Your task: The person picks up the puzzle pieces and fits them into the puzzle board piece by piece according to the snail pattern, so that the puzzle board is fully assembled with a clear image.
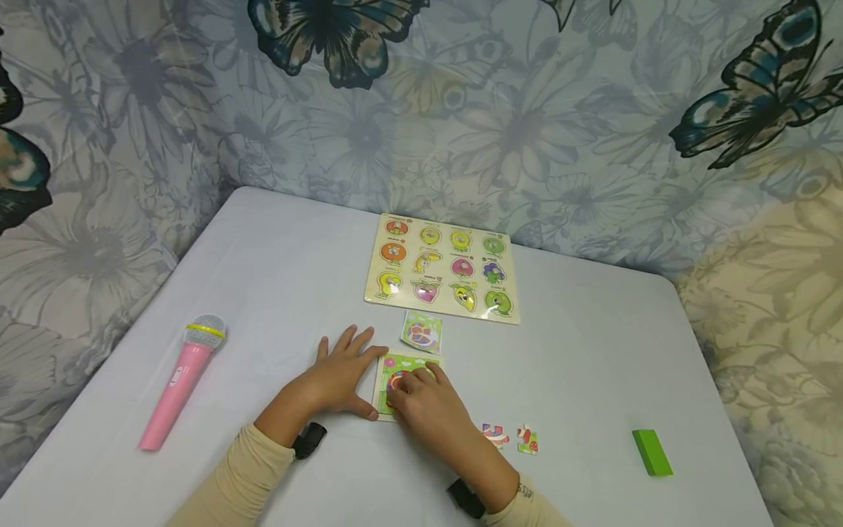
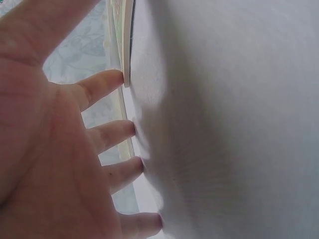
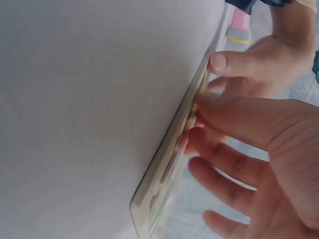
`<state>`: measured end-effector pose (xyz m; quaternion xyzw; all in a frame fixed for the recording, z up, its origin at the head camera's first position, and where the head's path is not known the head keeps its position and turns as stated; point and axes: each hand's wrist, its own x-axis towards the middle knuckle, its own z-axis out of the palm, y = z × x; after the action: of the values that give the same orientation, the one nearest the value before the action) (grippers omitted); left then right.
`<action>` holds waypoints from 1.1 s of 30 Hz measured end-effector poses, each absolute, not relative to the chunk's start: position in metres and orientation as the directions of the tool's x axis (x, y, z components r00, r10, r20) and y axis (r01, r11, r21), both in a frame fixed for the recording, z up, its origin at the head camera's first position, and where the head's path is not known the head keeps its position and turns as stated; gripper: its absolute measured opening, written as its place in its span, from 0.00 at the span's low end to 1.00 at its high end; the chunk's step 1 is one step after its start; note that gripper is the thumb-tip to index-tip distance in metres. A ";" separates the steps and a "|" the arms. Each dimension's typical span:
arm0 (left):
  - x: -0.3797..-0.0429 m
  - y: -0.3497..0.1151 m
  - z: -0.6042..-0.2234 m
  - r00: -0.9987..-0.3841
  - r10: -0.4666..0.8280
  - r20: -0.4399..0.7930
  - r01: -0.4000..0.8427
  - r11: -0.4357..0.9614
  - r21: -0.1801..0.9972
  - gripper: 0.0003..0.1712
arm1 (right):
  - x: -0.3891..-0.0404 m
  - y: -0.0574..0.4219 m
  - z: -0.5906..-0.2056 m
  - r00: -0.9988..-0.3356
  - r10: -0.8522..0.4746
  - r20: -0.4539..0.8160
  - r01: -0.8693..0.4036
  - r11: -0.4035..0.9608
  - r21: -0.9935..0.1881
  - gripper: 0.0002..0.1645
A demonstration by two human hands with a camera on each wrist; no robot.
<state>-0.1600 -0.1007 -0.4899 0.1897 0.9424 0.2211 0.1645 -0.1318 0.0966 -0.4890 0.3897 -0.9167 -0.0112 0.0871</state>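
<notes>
A small square puzzle board (image 1: 388, 405) with a green picture lies in front of me in the head view. My left hand (image 1: 337, 380) has its fingers spread, thumb and index finger touching the board's left edge; the left wrist view shows the other fingertips on the table. Over the board, my right hand (image 1: 428, 406) has bent fingers and pinches a small reddish puzzle piece (image 3: 183, 143), mostly hidden by the fingertips. Two loose puzzle pieces, one striped pink (image 1: 495, 435) and one with red spots (image 1: 527, 440), lie right of that hand.
Behind the board lies a small picture card (image 1: 421, 332), and beyond it a large fruit puzzle board (image 1: 444, 282). A pink toy microphone (image 1: 181, 388) rests at the left. A green block (image 1: 652, 452) lies at the right on the white table (image 1: 579, 351).
</notes>
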 end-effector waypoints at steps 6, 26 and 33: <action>-0.161 -0.100 -0.491 -0.877 0.425 -0.224 0.276 0.828 0.489 0.57 | -0.131 0.100 -0.486 -0.677 -0.720 0.149 -0.717 0.692 0.084 0.05; -0.156 -0.098 -0.490 -0.882 0.408 -0.235 0.262 0.840 0.476 0.58 | -0.106 0.194 -0.471 -0.899 -0.438 -0.008 -0.437 0.898 -0.048 0.18; -0.157 -0.098 -0.490 -0.884 0.408 -0.228 0.263 0.837 0.480 0.58 | -0.101 0.213 -0.472 -0.896 -0.443 -0.001 -0.441 0.893 -0.091 0.18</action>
<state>-0.1565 -0.0979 -0.4903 0.1777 0.9444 0.2235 0.1630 -0.1013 0.2132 -0.4716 0.2274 -0.9727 0.0445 -0.0107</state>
